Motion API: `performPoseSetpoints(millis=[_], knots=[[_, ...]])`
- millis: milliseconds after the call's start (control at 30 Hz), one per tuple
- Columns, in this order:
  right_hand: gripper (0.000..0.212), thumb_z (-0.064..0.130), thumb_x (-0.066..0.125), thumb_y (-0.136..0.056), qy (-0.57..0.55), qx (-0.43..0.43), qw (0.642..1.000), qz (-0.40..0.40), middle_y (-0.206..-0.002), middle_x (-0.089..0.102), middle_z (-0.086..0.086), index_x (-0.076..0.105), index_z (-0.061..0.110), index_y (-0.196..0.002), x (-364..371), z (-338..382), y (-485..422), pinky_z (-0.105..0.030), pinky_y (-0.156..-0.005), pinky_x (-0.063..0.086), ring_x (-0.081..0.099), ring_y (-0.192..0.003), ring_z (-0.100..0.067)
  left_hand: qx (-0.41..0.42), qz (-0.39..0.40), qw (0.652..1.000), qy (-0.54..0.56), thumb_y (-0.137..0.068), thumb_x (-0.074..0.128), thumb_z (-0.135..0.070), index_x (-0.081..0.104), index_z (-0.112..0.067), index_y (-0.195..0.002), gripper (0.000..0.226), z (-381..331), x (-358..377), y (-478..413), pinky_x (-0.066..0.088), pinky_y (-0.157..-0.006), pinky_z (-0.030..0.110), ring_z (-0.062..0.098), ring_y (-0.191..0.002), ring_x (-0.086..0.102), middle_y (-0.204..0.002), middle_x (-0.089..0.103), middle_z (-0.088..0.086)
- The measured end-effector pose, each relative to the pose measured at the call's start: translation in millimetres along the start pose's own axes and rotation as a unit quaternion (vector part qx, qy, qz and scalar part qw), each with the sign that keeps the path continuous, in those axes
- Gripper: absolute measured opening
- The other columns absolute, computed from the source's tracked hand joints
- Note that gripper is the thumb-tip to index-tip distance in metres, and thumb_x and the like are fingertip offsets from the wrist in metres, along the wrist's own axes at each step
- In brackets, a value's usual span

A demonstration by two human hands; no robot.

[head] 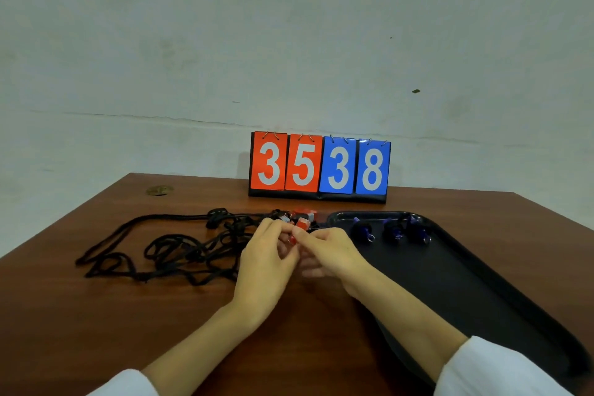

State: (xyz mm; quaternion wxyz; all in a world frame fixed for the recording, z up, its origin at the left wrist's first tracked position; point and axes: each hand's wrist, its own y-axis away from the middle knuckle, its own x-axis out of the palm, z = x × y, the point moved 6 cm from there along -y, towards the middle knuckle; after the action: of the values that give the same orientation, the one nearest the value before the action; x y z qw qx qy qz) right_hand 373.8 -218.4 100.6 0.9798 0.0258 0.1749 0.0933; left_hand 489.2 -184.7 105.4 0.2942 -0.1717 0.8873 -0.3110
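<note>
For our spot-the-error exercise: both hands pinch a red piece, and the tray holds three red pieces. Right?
No. The head view shows the three pieces in the tray are blue, not red. The left hand and right hand do pinch a red piece.

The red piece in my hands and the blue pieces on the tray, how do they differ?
The red piece is bright red; the blue pieces are dark blue. The red piece is pinched between the left hand and right hand; the blue pieces lie loose on the black tray. Both kinds seem to carry a small metal ring.
</note>
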Motion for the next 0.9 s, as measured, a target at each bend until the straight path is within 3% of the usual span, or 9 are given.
performPoseSetpoints(millis=[233, 300, 367, 433, 500, 600, 700, 800, 900], knots=[[0.024, 0.026, 0.051, -0.094, -0.25, -0.026, 0.967, -0.038, -0.095, 0.071, -0.008, 0.059, 0.008, -0.107, -15.1, 10.1, 1.1, -0.034, -0.083, 0.055, 0.069, -0.088, -0.018, -0.128, 0.098, 0.98, 0.118, -0.086, 0.062, -0.006, 0.047, -0.032, -0.12, 0.045, 11.0, 14.7, -0.9, 0.045, -0.056, 0.014, 0.009, -0.071, 0.062, -0.089, 0.061, -0.005], [0.023, 0.026, 0.046, -0.096, -0.379, -0.024, 0.925, 0.007, -0.074, 0.068, -0.007, 0.056, 0.006, -0.097, -20.2, 20.8, 5.1, -0.032, -0.074, 0.055, 0.068, -0.072, -0.018, -0.163, 0.069, 0.978, 0.109, -0.086, 0.062, -0.004, 0.052, -0.026, -0.117, 0.04, 17.0, 7.5, -6.4, 0.044, -0.057, 0.013, 0.008, -0.073, 0.061, -0.09, 0.062, -0.004], [0.021, 0.027, 0.045, -0.096, -0.432, -0.017, 0.901, 0.035, -0.051, 0.047, 0.002, 0.049, 0.011, -0.083, -29.3, 28.7, 9.4, -0.021, -0.052, 0.045, 0.048, -0.047, -0.009, -0.237, 0.019, 0.963, 0.128, -0.086, 0.058, 0.0, 0.054, -0.02, -0.114, 0.035, 29.0, -6.6, -14.1, 0.043, -0.053, 0.017, 0.01, -0.069, 0.058, -0.092, 0.062, -0.002], [0.022, 0.028, 0.046, -0.096, -0.338, -0.028, 0.94, 0.014, -0.047, 0.034, 0.006, 0.045, 0.013, -0.08, -43.5, 32.3, 10.3, -0.016, -0.038, 0.029, 0.03, -0.039, -0.006, -0.315, -0.049, 0.928, 0.191, -0.09, 0.052, 0.001, 0.054, -0.017, -0.113, 0.03, 45.4, -27.4, -23.6, 0.041, -0.05, 0.018, 0.01, -0.062, 0.051, -0.089, 0.061, 0.001], [0.021, 0.03, 0.049, -0.094, -0.17, -0.051, 0.983, -0.05, -0.05, 0.038, 0.006, 0.049, 0.011, -0.086, -57.1, 33.2, 9.9, -0.015, -0.037, 0.026, 0.031, -0.038, -0.004, -0.352, -0.125, 0.895, 0.243, -0.093, 0.051, -0.004, 0.054, -0.014, -0.112, 0.022, 61.0, -53.5, -30.8, 0.034, -0.038, 0.017, 0.01, -0.051, 0.042, -0.08, 0.056, 0.004], [0.024, 0.034, 0.052, -0.092, -0.017, -0.09, 0.988, -0.127, -0.066, 0.047, 0.006, 0.054, 0.01, -0.095, -67.4, 33.0, 7.3, -0.017, -0.049, 0.03, 0.042, -0.053, -0.003, -0.336, -0.17, 0.912, 0.162, -0.091, 0.06, -0.022, 0.059, -0.014, -0.102, 0.014, 74.9, -79.8, -35.8, 0.038, -0.046, 0.023, 0.013, -0.057, 0.051, -0.085, 0.065, 0.006], [0.024, 0.04, 0.052, -0.091, 0.113, -0.126, 0.968, -0.183, -0.082, 0.056, 0.007, 0.054, 0.017, -0.095, -75.4, 35.6, 11.0, -0.018, -0.055, 0.034, 0.051, -0.07, -0.003, -0.259, -0.109, 0.956, -0.085, -0.087, 0.058, -0.043, 0.061, -0.022, -0.09, 0.021, 68.1, -85.2, -40.4, 0.044, -0.066, 0.031, 0.019, -0.085, 0.061, -0.092, 0.066, -0.002], [0.025, 0.046, 0.05, -0.091, 0.24, -0.145, 0.93, -0.238, -0.079, 0.057, 0.009, 0.051, 0.021, -0.093, -82.5, 38.8, 17.8, -0.017, -0.051, 0.034, 0.053, -0.067, -0.001, -0.108, -0.067, 0.927, -0.353, -0.086, 0.058, -0.046, 0.065, -0.021, -0.094, 0.027, 54.1, -86.7, -47.9, 0.038, -0.083, 0.039, 0.023, -0.097, 0.053, -0.092, 0.064, -0.003], [0.026, 0.048, 0.048, -0.091, 0.252, -0.143, 0.933, -0.214, -0.074, 0.06, 0.006, 0.05, 0.022, -0.096, -74.9, 33.1, 14.7, -0.02, -0.054, 0.04, 0.057, -0.063, -0.005, -0.105, 0.068, 0.933, -0.339, -0.081, 0.065, -0.036, 0.062, -0.031, -0.108, 0.028, 51.2, -65.3, -43.7, 0.031, -0.089, 0.038, 0.02, -0.107, 0.043, -0.102, 0.059, -0.007]])
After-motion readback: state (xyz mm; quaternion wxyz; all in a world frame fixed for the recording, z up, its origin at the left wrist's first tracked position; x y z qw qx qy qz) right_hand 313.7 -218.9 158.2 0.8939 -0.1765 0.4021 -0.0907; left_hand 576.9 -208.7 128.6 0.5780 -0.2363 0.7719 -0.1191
